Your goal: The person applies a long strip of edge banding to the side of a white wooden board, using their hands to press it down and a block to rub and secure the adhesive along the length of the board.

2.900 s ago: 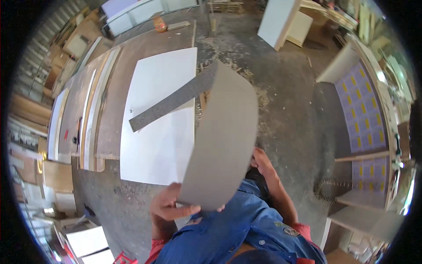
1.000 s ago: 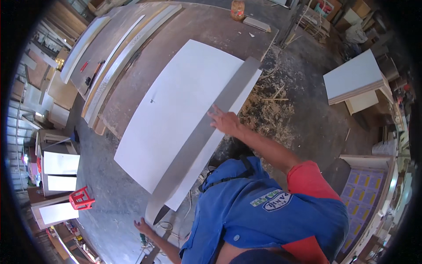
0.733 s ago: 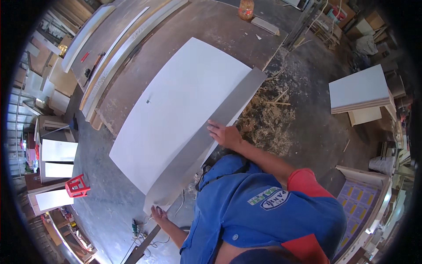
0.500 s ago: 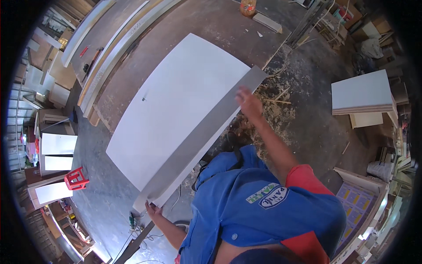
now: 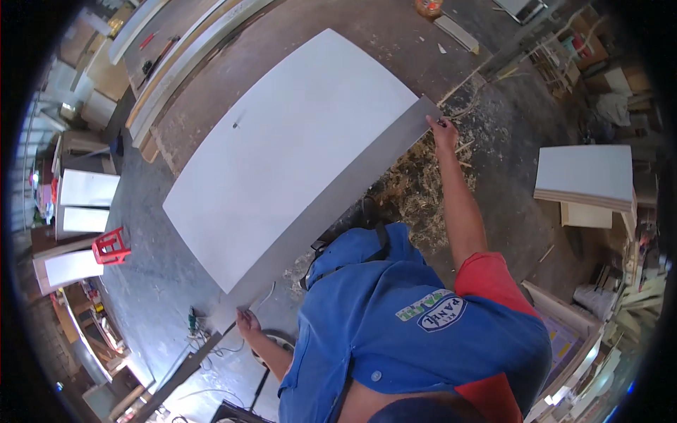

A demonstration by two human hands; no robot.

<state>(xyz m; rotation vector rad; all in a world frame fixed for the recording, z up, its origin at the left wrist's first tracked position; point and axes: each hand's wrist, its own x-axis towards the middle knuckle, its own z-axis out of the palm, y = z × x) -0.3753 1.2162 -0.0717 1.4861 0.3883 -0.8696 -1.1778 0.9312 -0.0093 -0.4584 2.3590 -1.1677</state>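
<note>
A large white panel (image 5: 296, 155) lies slantwise on the brown worktable in front of me. Along its near edge runs a long, flat grey strip (image 5: 338, 187); whether it rests on the panel or just beside it, I cannot tell. My right hand (image 5: 443, 132) grips the strip's far right end, fingers bent over its edge. At the near left end my left hand (image 5: 247, 323) is closed on the strip's blurred corner. A small dark mark or hole (image 5: 235, 125) shows on the panel's far left part.
Long boards (image 5: 180, 67) lie on the worktable (image 5: 352, 17) at the back left. Wood shavings (image 5: 416, 183) cover the floor at my right, near a white-topped cabinet (image 5: 585, 173). A red stool (image 5: 111, 246) and a green corded tool (image 5: 192, 321) are at the left.
The grey strip has come off the white panel's surface toward me, so the white margin beside it no longer shows. My right hand has gone from open above the strip to gripping its end.
</note>
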